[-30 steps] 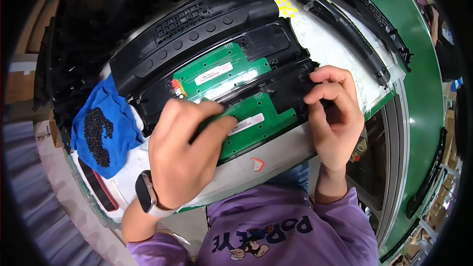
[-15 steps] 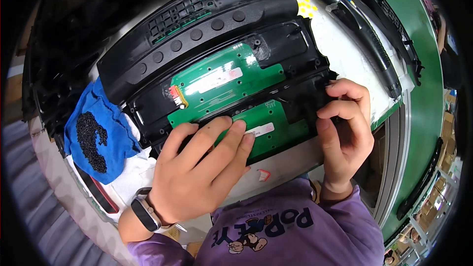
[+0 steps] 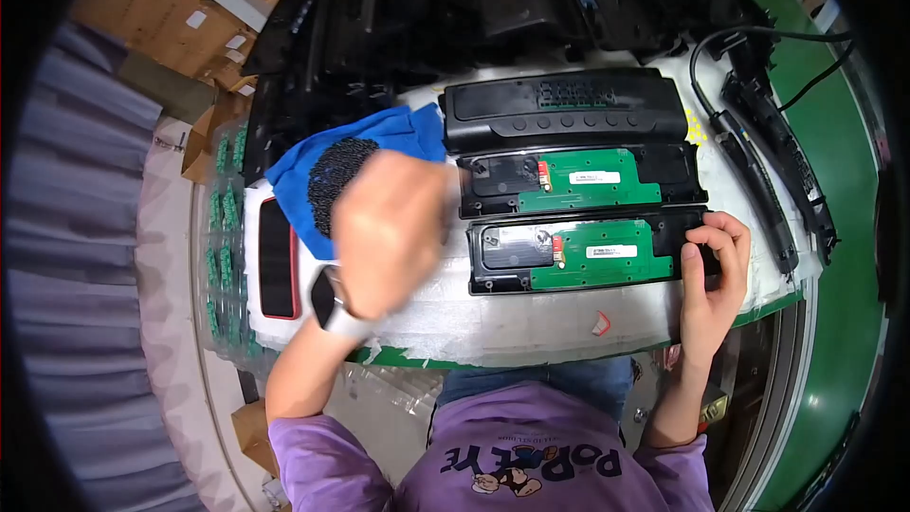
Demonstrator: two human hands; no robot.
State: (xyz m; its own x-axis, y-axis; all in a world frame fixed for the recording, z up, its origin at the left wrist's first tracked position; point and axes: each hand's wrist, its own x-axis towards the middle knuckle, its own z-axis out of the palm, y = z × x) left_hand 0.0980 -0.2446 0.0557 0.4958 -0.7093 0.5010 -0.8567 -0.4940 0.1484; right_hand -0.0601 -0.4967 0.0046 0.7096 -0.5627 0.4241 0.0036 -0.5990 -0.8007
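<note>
Two long black plastic panels lie side by side on the white work table (image 3: pixel 531 327), each with a green circuit board in it. My right hand (image 3: pixel 713 270) grips the right end of the nearer panel (image 3: pixel 578 254). The farther panel (image 3: pixel 583 180) lies just behind it. My left hand (image 3: pixel 389 228) is blurred, raised above the table left of the panels, close to a blue cloth (image 3: pixel 355 166) carrying a heap of small black screws (image 3: pixel 334 175). Whether that hand holds anything cannot be made out. A smartwatch sits on my left wrist.
A black panel with buttons (image 3: pixel 564 106) lies behind the two open ones. More black panels are stacked at the back (image 3: pixel 455 9). A black cable and long black parts (image 3: pixel 758 161) lie at right by a green conveyor (image 3: pixel 844 256). Green boards (image 3: pixel 220 256) and cardboard boxes stand at left.
My left hand has lifted off the nearer green board and swung left toward the blue cloth. My right hand stays on the panel's right end. The view has turned so the panels lie level.
</note>
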